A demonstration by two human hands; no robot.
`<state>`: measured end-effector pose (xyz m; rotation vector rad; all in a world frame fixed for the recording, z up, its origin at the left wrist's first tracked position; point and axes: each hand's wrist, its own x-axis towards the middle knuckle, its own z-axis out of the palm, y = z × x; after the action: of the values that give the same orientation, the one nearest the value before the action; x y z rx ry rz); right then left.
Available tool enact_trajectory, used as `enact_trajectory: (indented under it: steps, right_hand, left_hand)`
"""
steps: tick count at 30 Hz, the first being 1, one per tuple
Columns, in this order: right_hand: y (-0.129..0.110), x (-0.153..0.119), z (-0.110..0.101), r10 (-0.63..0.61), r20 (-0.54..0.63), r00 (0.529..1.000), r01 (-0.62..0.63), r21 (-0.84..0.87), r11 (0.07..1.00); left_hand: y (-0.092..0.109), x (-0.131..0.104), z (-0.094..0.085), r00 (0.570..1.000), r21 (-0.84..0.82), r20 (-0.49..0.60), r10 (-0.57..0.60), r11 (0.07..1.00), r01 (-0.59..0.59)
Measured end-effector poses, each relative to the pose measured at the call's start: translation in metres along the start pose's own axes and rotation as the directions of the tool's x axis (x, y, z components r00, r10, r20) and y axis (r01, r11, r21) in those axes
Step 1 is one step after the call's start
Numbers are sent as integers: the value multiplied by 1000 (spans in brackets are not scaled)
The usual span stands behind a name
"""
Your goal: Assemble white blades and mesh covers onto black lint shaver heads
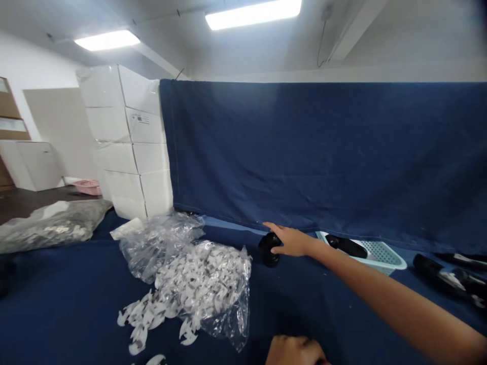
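My right hand (291, 241) reaches out from the right over a black, rounded object (270, 251) on the blue cloth. Its fingers are spread above the object, and the thumb appears to touch its side. The exact kind of this object cannot be made out. At the bottom edge my left hand (297, 351) shows only in part, fingers curled; what they hold, if anything, is hidden. Left of the black object lies a clear plastic bag (238, 309) with many small white curved pieces (201, 276), some spilling onto the cloth.
Behind my right arm stands a light-blue plastic basket (384, 253) with a dark elongated item (348, 247). More black items (451, 276) lie far right. Stacked white boxes (140, 152) and a blue curtain (323, 152) border the back. Another filled bag (57, 225) is at left.
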<state>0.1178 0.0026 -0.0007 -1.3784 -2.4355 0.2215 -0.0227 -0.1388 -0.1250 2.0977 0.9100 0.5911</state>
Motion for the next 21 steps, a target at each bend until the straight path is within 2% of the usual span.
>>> enact_trajectory:
  steps: [4, 8, 11, 13, 15, 17, 19, 21]
  right_hand:
    - [-3, 4, -1, -30, -14, 999, 29, -35, 999]
    - [-11, 2, -12, -29, -108, 994, 24, -42, 999]
    - [-25, -16, -22, -11, -193, 981, 10, -4, 1000]
    - [-37, -37, -25, -27, -204, 979, 33, 26, 999]
    - [-49, -63, -22, -59, -168, 984, 68, 49, 996]
    - [-58, -87, -14, -77, -129, 989, 85, 61, 995]
    - [-64, -108, -3, -80, -82, 993, 86, 75, 993]
    - [-65, -123, 7, -67, -18, 998, 69, 103, 992]
  left_hand:
    - [0, 2, 0, 1000, -60, -3, -16, 998, 16]
    - [1, 0, 1, 998, -169, -50, -46, 985, 37]
    - [0, 3, 0, 986, -304, -103, -131, 948, 95]
    - [-1, 7, -3, 974, -414, -96, -206, 898, 149]
    - [0, 9, -9, 959, -637, -24, -283, 744, 204]
    - [3, 10, -15, 948, -863, 108, -298, 445, 238]
    - [6, 10, -19, 942, -950, 235, -242, 149, 275]
    - [7, 10, -19, 933, -949, 298, -202, 41, 312]
